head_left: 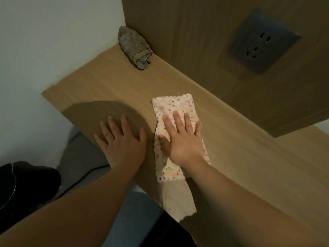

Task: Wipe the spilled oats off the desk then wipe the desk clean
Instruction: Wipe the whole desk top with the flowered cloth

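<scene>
A white cloth with small coloured dots (pixel 175 106) lies flat on the light wooden desk (pixel 110 86), its near end hanging over the front edge. My right hand (pixel 183 138) presses flat on the cloth, fingers straight and spread. My left hand (pixel 122 139) rests flat on the bare desk just left of the cloth, fingers straight, within a round dark shadow. I see no oats on the desk surface.
A crumpled grey-brown cloth (pixel 135 48) sits in the far corner where the white wall meets a wooden panel. That panel carries a grey wall socket (pixel 261 45). Left of the desk's edge are the floor, a cable and a dark object (pixel 26 182).
</scene>
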A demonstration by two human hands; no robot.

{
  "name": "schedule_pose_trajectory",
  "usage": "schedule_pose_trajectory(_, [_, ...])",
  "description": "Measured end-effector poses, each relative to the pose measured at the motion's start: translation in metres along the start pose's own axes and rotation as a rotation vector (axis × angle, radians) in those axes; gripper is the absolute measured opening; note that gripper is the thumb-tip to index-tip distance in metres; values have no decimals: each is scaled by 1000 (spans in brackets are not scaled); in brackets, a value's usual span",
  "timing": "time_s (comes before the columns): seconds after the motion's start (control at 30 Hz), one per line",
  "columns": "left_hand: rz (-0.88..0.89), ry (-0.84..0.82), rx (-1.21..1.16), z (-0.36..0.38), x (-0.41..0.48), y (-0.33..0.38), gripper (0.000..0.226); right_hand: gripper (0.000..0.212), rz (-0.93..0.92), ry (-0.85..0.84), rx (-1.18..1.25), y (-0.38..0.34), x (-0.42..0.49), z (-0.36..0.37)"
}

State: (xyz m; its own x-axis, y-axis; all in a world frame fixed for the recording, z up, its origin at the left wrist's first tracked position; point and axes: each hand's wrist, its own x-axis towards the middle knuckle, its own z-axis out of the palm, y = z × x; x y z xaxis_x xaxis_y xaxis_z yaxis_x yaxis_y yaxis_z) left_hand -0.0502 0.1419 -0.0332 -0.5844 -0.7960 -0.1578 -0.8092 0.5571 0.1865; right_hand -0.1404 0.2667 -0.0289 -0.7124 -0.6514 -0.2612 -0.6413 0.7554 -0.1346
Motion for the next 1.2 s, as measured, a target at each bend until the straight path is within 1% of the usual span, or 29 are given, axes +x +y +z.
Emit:
schedule_pose_trajectory(0.17, [-23,-34,62,0,1,2,69,62,93,67,77,-2,92,-22])
schedule_pose_trajectory(0.3, [-28,-33,50,0,2,2,69,62,106,101,80,10,131,-33])
schedule_pose_trajectory(0.43, [-29,-39,46,-1,2,2,69,59,40,114,54,52,112,-38])
schedule_pose_trajectory(0.5, [-27,-37,42,-1,3,1,69,58,81,105,60,75,83,-34])
schedule_pose_trajectory(0.57, [-21,-38,33,0,3,0,69,58,178,110,72,91,52,-27])
schedule_pose_trajectory(0.67, [-14,-38,35,0,3,0,69,59,385,158,97,104,11,-14])
schedule_pose_trajectory(0.73, [-9,-42,42,0,4,0,69,61,550,191,121,112,-14,-7])
schedule_pose_trajectory(0.83, [-8,-51,45,0,6,0,69,64,860,215,193,118,-46,-2])
schedule_pose_trajectory(0.87, [-5,-49,46,0,6,0,69,64,941,216,220,114,-51,-2])
schedule_pose_trajectory(0.9, [-3,-44,47,1,6,0,69,64,981,215,238,103,-52,-2])
schedule_pose_trajectory(0.93, [-3,-39,47,1,6,0,69,64,961,211,235,87,-49,-1])
schedule_pose_trajectory(0.97, [-4,-37,47,2,6,-1,69,65,881,199,221,65,-43,0])
schedule_pose_trajectory(1.03, [-2,-37,47,2,6,-1,69,64,606,155,187,14,-30,6])
schedule_pose_trajectory(1.1, [2,-36,49,2,6,-2,69,63,322,154,159,-33,-29,14])
schedule_pose_trajectory(1.13, [3,-35,49,2,6,-2,69,61,225,152,142,-47,-34,17])
schedule_pose_trajectory(1.2, [0,-35,53,2,6,-2,69,59,141,137,131,-48,-52,20])
